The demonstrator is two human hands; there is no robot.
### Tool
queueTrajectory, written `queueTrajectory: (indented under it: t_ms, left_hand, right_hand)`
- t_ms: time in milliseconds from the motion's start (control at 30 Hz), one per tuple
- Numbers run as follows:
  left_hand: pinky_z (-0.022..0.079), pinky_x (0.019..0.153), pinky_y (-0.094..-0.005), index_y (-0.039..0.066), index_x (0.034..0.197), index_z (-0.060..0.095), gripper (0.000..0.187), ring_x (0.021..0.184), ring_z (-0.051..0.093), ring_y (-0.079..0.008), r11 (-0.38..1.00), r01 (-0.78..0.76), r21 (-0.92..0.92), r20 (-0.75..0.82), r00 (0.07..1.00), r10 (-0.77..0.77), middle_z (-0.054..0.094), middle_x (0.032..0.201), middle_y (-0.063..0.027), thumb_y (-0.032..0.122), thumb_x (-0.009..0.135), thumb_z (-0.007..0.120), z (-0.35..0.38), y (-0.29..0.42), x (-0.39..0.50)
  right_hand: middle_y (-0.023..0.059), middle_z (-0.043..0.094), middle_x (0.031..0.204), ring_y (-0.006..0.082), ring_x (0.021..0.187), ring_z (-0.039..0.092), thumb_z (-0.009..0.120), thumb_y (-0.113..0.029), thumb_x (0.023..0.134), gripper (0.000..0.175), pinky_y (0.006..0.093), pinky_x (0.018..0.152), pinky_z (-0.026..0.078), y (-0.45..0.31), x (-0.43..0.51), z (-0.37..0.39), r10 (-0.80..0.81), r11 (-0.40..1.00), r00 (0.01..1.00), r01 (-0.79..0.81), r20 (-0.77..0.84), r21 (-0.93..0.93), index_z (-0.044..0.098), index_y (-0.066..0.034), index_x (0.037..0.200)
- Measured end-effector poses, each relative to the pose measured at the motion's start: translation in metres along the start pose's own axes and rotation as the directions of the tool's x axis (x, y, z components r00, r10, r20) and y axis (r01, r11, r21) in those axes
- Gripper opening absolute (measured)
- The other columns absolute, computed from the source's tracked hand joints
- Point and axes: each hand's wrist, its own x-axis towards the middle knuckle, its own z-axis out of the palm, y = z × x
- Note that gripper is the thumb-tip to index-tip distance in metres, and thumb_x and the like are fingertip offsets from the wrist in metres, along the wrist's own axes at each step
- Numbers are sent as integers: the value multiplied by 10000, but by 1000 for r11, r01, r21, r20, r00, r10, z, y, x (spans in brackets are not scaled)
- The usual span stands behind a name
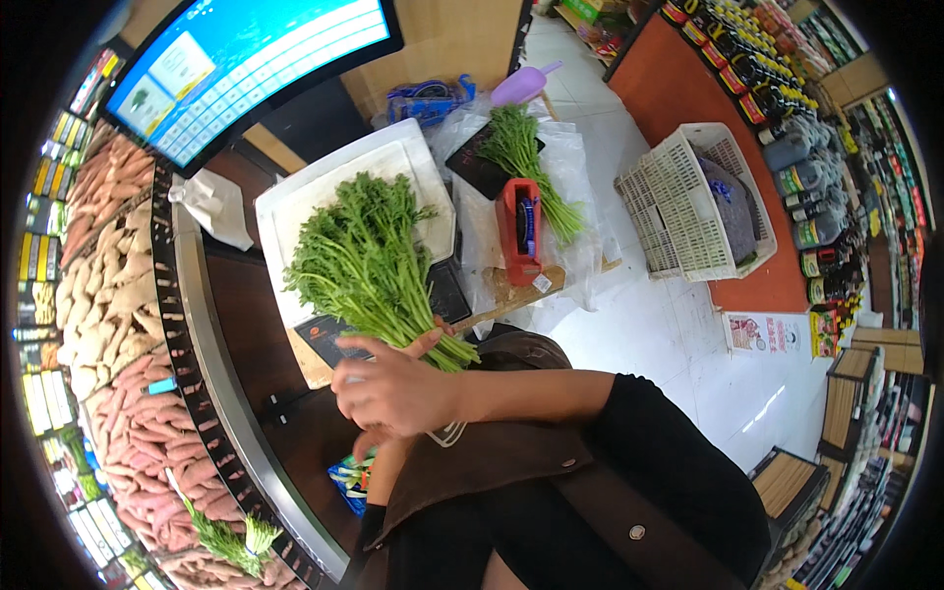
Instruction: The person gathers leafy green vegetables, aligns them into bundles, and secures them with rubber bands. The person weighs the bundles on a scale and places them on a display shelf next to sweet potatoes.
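A large bunch of leafy green stalks (pixel 369 258) lies over the white tray of a scale (pixel 287 214), its cut ends towards me. My left hand (pixel 426 344) is mostly hidden beneath my other hand; its visible fingers appear to close around the lower stems. Across it reaches my right hand (pixel 402 391), back upward, fingers spread and blurred. Something pale shows between those fingers, too unclear to name. Below the right wrist a thin white loop (pixel 448 435) shows. A red tape dispenser (pixel 521 232) stands right of the bunch, beside a smaller bunch of greens (pixel 516 147).
A touchscreen (pixel 251 66) rises behind the scale. Plastic bags (pixel 575 162) and a purple scoop (pixel 525 85) lie at the counter's far right. Bins of sweet potatoes (pixel 147 420) and ginger (pixel 110 280) line the left. White plastic baskets (pixel 664 214) stand to the right.
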Motion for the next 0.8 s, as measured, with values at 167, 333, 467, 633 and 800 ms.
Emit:
queueTrajectory:
  t_ms: [167, 333, 467, 633, 800]
  left_hand:
    - [517, 913, -422, -6, 1110, 586, 494, 884, 624, -233, 985, -4, 170, 190, 981, -29, 626, 941, -111, 124, 679, 789, 9, 36, 3]
    - [536, 809, -366, -33, 988, 660, 287, 855, 661, -229, 939, -144, 313, 483, 875, -27, 681, 927, -118, 47, 736, 770, 45, 75, 8]
    - [544, 780, -333, -25, 1014, 664, 301, 861, 670, -205, 891, -167, 421, 638, 753, -160, 698, 927, -102, -34, 738, 781, 84, 89, 26]
    - [541, 799, -334, -6, 1066, 667, 421, 860, 665, -198, 753, -310, 580, 715, 637, -288, 711, 958, -56, 36, 689, 850, 125, 91, 64]
    - [550, 752, -383, -41, 1044, 657, 488, 804, 696, -291, 395, -475, 787, 616, 563, -551, 712, 847, -153, 158, 638, 842, 149, 69, 74]
  right_hand:
    - [102, 648, 1003, 349, 950, 602, 706, -86, 791, 204, 468, 817, 473, 83, -112, -66, 508, 839, 787, -544, -350, -6, 657, -104, 989]
    - [135, 598, 1098, 365, 1056, 562, 683, -51, 787, 306, 461, 913, 442, 155, -218, -126, 662, 568, 683, -725, -307, -389, 621, -96, 1083]
    - [108, 601, 1062, 372, 1050, 556, 692, -77, 792, 287, 470, 930, 429, 185, -235, -123, 569, 713, 805, -586, -171, -386, 625, -118, 1067]
    - [86, 615, 1024, 366, 1043, 578, 751, -134, 737, 252, 518, 964, 415, 116, -214, -150, 439, 800, 897, -416, -52, -432, 649, -111, 966]
    - [-6, 673, 1003, 179, 1067, 648, 703, -166, 813, 93, 405, 982, 522, 0, -146, -218, -51, 882, 997, 74, 61, -466, 694, -168, 905]
